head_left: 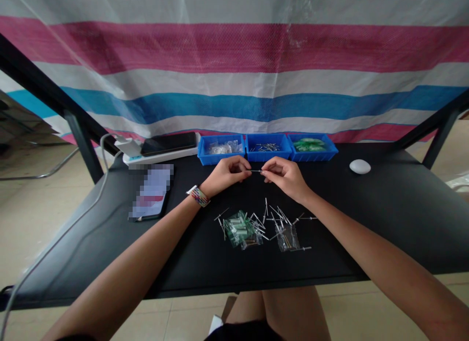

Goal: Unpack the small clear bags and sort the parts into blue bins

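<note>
Between my two hands runs a thin metal blind rivet [256, 171], held level just in front of the blue bins. My left hand [230, 173] pinches its left end between thumb and fingers. At the other end, the fingers of my right hand [281, 174] are closed on it. Below the hands lies a scattered pile of loose blind rivets [280, 215]. Among them are a green plastic packet [239, 228] and a clear plastic packet [287, 237] with small pieces inside.
Three blue bins stand in a row: the left bin [221, 159] has clear packets, the middle bin [269, 156] rivets, the right bin [315, 156] green packets. A phone [153, 194], a power strip [161, 156] with another phone on it, and a white mouse [359, 166] are on the black table.
</note>
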`<state>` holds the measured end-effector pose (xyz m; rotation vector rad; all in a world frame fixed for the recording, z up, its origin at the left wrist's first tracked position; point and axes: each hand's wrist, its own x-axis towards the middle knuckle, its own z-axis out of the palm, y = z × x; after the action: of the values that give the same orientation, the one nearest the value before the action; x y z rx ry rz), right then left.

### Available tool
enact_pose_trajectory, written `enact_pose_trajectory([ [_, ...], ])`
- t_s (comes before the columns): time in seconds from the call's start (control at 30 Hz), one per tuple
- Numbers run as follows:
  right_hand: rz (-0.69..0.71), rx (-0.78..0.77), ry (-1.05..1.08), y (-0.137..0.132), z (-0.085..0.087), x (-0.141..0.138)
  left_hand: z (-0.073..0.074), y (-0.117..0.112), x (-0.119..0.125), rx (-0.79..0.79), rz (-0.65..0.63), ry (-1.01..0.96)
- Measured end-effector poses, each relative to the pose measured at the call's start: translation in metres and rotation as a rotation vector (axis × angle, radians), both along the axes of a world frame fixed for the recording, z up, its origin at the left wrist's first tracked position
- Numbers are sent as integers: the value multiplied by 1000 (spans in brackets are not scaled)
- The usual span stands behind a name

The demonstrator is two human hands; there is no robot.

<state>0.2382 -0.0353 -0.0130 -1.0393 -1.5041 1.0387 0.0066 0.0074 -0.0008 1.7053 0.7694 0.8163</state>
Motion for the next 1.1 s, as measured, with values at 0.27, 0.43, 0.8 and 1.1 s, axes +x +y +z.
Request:
enact_pose_trajectory([
  [0.27, -5, 45, -50, 0, -3, 1, -1, 2, -1, 22, -65, 71],
  [0.43, 9, 11, -60, 0, -1, 1, 1, 1, -2, 42, -51, 73],
  [0.8, 1, -17, -9, 0, 1, 2, 2, -2, 0, 13, -22, 54],
  [1.1, -462, 247, -82, 21, 9, 22, 3, 2, -4, -39, -56, 45],
])
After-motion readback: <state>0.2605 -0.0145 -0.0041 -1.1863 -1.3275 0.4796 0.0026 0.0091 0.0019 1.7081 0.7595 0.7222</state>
